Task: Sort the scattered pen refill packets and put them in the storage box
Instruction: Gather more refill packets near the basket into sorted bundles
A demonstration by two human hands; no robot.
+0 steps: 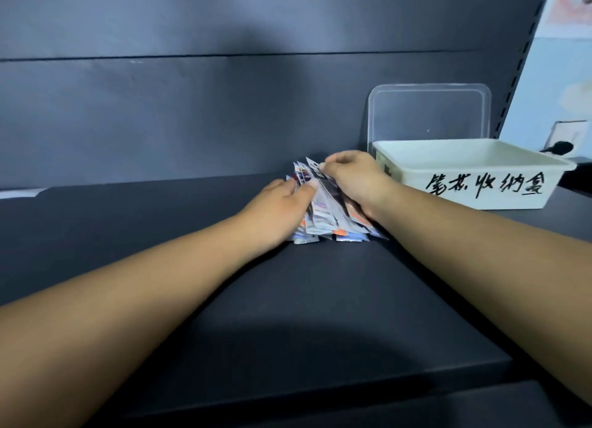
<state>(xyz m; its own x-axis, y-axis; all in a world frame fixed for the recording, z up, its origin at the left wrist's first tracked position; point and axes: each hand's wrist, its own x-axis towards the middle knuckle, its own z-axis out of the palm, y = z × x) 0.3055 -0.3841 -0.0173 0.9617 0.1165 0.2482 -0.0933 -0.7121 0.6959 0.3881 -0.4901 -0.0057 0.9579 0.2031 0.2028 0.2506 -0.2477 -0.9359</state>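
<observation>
Packets [322, 209] lying in overlapping stack on dark matte surface [320, 315], just left of storage box [474, 179]. Wrappers thin, glossy, rectangular; white, blue, orange print showing. Left hand [282, 209] gripping stack from left, thumb pressing top packet. Right hand [355, 177] gripping stack from right, fingers curling over upper edges. Box cream plastic, rectangular, rim flaring, black handwritten characters on front. Clear lid [429, 113] leaning upright behind box.
</observation>
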